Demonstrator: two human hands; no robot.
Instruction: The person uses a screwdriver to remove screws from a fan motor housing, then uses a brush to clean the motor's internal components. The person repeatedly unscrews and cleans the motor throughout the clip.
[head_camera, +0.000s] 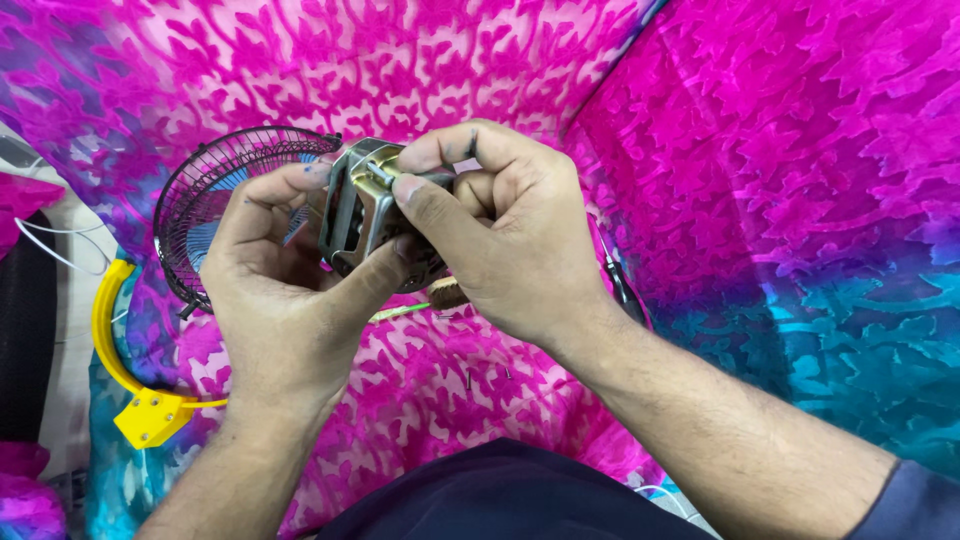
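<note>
Centrally, a small grey metal fan motor (362, 212) with a brass-coloured core is held up between both hands above a pink, purple and teal patterned cloth (800, 150). Left hand (275, 300): fingers curled, thumb pressed along the motor's lower front edge, forefinger and middle finger (290, 185) wrapped over its far side; the grip is closed on the motor's body. Right hand (510, 230): fingers bent close together, thumb and forefinger (440, 150) pinched on a short silver shaft (380, 172) that projects from the motor's top; the remaining fingers are folded into the palm, and whether they hold anything cannot be told. Beyond the left fingertips, partly hidden by them: a round black wire fan guard (215, 190) lying tilted on the cloth, a blue blade showing through its wires. Below the left wrist, to its outer side: a curved yellow plastic part (125, 370) ending in a block-shaped foot. Under the right thumb, just below the motor: a small brush-like tuft (447, 293) and a thin pale green stick (400, 312). Beside the right wrist's outer edge: a dark-handled tool (622, 285) resting on the cloth, mostly hidden. Beneath both forearms: a few tiny dark screws (470, 380) scattered on the cloth.
</note>
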